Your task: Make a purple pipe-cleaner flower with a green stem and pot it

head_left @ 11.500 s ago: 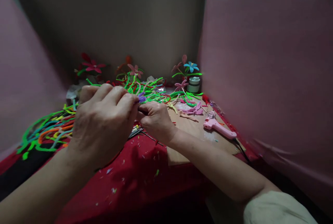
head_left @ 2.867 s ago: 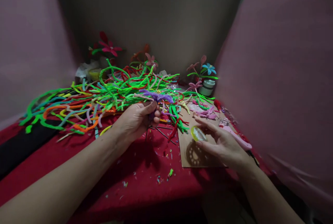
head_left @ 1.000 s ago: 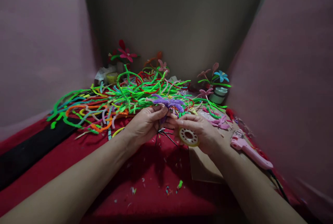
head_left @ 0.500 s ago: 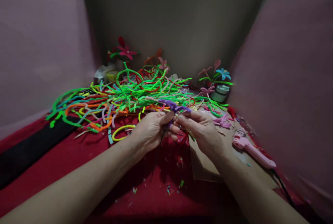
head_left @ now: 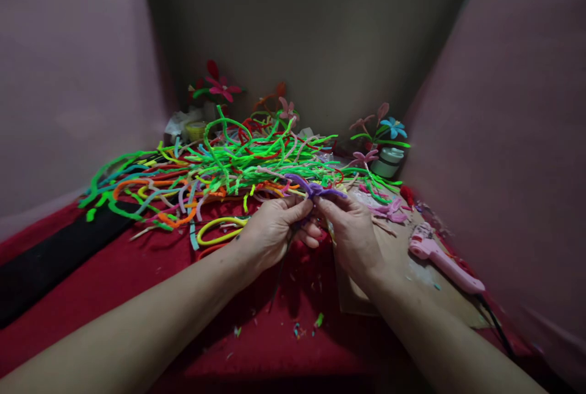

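A purple pipe-cleaner flower (head_left: 312,187) on a thin dark wire stem is held up between both hands over the red cloth. My left hand (head_left: 270,235) is closed around the stem just under the petals. From the right, my right hand (head_left: 350,232) pinches the flower's base with its fingers pressed together. A sliver of something yellowish shows under its fingers, and I cannot make out what it is. The wire stem hangs down below my left hand.
A big tangle of green, orange and red pipe cleaners (head_left: 220,162) lies behind the hands. A yellow loop (head_left: 220,232) sits beside my left hand. A pink glue gun (head_left: 444,262) rests on cardboard (head_left: 412,259) at the right. Finished flowers stand in a jar (head_left: 387,162). A black strip (head_left: 55,253) lies at the left.
My right hand took up a roll of tape from the cardboard and brought it to the flower. The roll is now out of sight and both hands have closed in on the flower's base.
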Available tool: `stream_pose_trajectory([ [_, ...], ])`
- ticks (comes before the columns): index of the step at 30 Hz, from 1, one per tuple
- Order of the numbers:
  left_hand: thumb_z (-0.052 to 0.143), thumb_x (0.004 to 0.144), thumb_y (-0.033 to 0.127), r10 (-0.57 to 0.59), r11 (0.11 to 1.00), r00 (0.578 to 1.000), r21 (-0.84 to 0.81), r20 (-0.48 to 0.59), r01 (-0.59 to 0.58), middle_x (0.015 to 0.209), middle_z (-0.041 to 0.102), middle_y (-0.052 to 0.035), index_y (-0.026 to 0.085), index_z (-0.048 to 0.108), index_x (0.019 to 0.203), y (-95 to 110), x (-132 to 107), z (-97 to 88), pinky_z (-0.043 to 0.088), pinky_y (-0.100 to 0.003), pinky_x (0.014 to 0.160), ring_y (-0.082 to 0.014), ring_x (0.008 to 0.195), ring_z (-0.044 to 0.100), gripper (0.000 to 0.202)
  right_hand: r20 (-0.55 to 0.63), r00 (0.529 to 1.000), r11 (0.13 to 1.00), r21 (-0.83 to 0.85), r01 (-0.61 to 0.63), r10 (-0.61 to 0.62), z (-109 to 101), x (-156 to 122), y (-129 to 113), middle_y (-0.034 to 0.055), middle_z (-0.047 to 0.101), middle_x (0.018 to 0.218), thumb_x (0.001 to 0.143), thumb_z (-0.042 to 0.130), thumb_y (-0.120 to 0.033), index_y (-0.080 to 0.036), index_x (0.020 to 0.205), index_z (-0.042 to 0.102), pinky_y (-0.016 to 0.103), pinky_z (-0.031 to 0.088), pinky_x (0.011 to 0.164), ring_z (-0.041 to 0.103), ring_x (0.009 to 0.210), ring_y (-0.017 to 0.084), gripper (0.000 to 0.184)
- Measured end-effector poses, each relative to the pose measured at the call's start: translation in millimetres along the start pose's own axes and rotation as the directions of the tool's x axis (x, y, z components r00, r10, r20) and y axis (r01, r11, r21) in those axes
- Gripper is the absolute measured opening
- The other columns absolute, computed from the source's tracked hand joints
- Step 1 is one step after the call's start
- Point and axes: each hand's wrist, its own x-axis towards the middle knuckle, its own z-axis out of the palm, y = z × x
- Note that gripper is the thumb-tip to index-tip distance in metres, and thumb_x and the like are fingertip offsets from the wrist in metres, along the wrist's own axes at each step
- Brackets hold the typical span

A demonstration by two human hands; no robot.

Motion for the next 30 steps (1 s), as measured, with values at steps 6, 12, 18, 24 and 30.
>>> stream_pose_trajectory([
  [6, 0.067, 0.074, 0.019, 0.029, 0.998, 0.999, 0.046, 0.033, -0.031, 0.055, 0.061, -0.0015, 0.01, 0.062, 0.078, -2.5, -0.7, -1.9, 0.05, -0.019, 0.038, -0.011, 0.044, 0.058, 0.011, 0.018, 0.999, 0.999, 0.009, -0.034, 0.033, -1.6, -0.5, 5.9, -0.0025, 0.057, 0.059, 0.071, 0.067, -0.03, -0.017, 0.069, 0.063, 0.023, 0.044, 0.049, 0.049, 0.05, 0.009, 0.013],
  [12, 0.074, 0.067, 0.025, 0.076, 0.992, 0.997, 0.095, 0.033, -0.079, 0.057, 0.06, -0.0013, 0.009, 0.063, 0.073, -1.4, -0.4, -4.2, 0.045, -0.018, 0.031, -0.0088, 0.039, 0.052, 0.02, 0.178, 0.977, 0.981, 0.133, -0.139, 0.115, 6.7, -6.7, 1.6, -0.0037, 0.053, 0.048, 0.074, 0.065, -0.034, -0.018, 0.068, 0.06, 0.022, 0.04, 0.038, 0.047, 0.039, 0.009, 0.017],
  [18, 0.071, 0.07, 0.023, -0.004, 0.999, 0.986, 0.036, 0.169, -0.002, 0.059, 0.06, -0.0019, 0.01, 0.062, 0.073, 1.6, 1.1, -6.6, 0.046, -0.019, 0.032, -0.0092, 0.04, 0.053, 0.016, 0.231, 0.956, 0.958, 0.179, -0.222, 0.179, 6.8, -8.2, -3.0, -0.0032, 0.053, 0.047, 0.068, 0.068, -0.045, -0.02, 0.068, 0.061, 0.025, 0.041, 0.034, 0.048, 0.037, 0.012, 0.026],
  [24, 0.064, 0.077, 0.028, 0.065, 0.988, 0.97, 0.122, 0.234, -0.096, 0.066, 0.063, -0.005, 0.009, 0.065, 0.08, 6.0, -5.2, 0.0, 0.052, -0.023, 0.046, -0.0116, 0.051, 0.058, 0.019, 0.136, 0.988, 0.972, 0.214, -0.102, 0.073, 12.1, -10.9, -7.1, -0.0056, 0.045, 0.047, 0.071, 0.067, -0.039, -0.021, 0.066, 0.057, 0.022, 0.033, 0.031, 0.038, 0.036, 0.008, 0.021],
  [30, 0.06, 0.08, 0.027, 0.071, 0.989, 0.982, 0.115, 0.177, -0.092, 0.065, 0.061, -0.0045, 0.01, 0.065, 0.079, 4.0, -6.7, 3.7, 0.046, -0.02, 0.042, -0.0091, 0.045, 0.053, 0.018, 0.103, 0.994, 0.983, 0.175, -0.056, 0.039, 11.9, -13.6, -7.2, -0.0049, 0.047, 0.047, 0.076, 0.062, -0.037, -0.021, 0.061, 0.055, 0.024, 0.038, 0.038, 0.041, 0.038, 0.009, 0.024],
])
